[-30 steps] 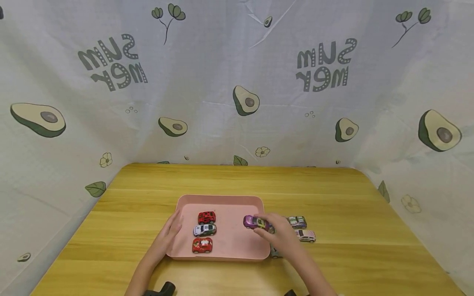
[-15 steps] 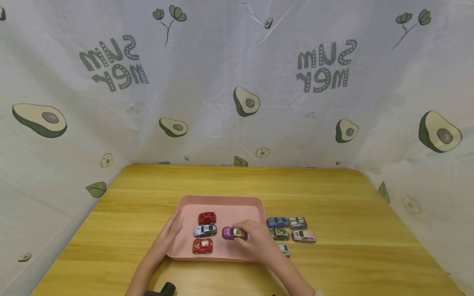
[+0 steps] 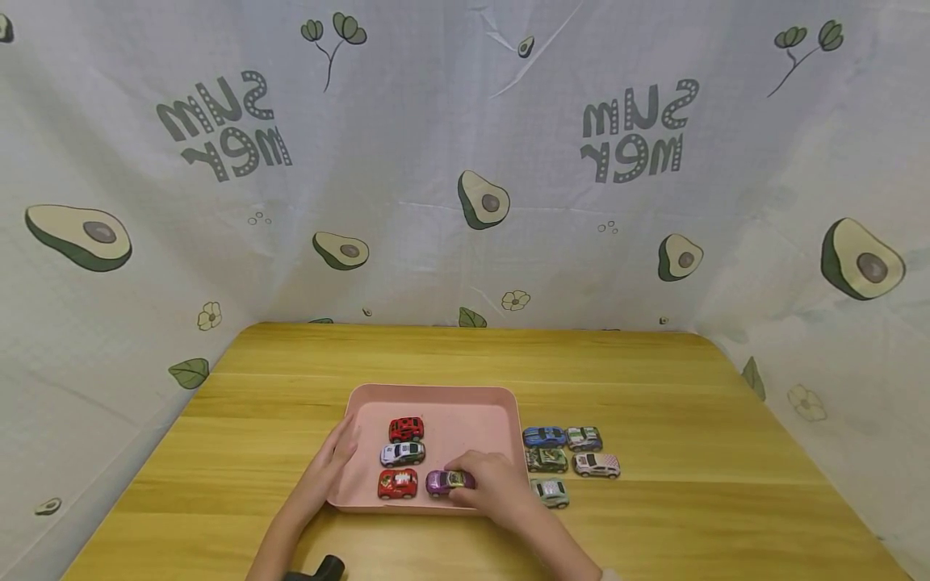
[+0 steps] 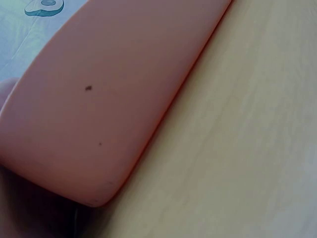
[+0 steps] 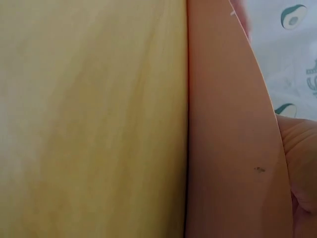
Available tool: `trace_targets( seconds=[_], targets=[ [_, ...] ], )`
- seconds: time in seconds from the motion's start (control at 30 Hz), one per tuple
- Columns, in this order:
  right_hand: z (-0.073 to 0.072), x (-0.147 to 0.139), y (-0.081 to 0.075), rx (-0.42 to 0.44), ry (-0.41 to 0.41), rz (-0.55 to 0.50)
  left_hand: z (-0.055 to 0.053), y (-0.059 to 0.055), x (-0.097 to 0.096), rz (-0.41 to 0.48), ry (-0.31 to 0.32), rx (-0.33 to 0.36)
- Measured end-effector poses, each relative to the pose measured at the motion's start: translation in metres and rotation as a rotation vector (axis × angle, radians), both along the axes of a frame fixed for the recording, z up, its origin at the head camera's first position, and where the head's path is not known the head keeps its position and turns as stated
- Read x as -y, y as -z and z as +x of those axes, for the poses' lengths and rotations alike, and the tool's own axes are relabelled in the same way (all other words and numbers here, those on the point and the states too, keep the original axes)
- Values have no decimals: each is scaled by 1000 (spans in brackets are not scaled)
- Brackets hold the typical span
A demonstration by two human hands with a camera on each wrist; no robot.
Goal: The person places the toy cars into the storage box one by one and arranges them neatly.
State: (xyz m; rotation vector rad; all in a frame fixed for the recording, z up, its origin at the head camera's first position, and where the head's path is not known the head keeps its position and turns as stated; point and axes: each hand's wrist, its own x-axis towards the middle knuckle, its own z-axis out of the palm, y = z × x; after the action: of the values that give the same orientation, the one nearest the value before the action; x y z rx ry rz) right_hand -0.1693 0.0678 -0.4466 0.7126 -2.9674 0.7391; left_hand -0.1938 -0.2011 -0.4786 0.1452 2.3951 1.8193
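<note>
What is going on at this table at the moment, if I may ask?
A person is handling small toy cars. Their right hand pinches a purple car inside a pink tray, beside the nearer red car, while their left hand rests at the tray's left edge. A white car and another red one are in the tray too. Five more cars sit on the table, right of the tray.

One right hand grips one purple car, with three cars left and five cars right of the grip: nine altogether. One left hand is farther left, one tray and one table beneath.
</note>
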Motion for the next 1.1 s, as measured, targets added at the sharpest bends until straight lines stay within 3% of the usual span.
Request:
trace_targets(
  seconds=[1.1],
  targets=[
    [1, 0, 2, 90, 15, -18, -2, 4, 1, 40, 16, -24]
  ],
)
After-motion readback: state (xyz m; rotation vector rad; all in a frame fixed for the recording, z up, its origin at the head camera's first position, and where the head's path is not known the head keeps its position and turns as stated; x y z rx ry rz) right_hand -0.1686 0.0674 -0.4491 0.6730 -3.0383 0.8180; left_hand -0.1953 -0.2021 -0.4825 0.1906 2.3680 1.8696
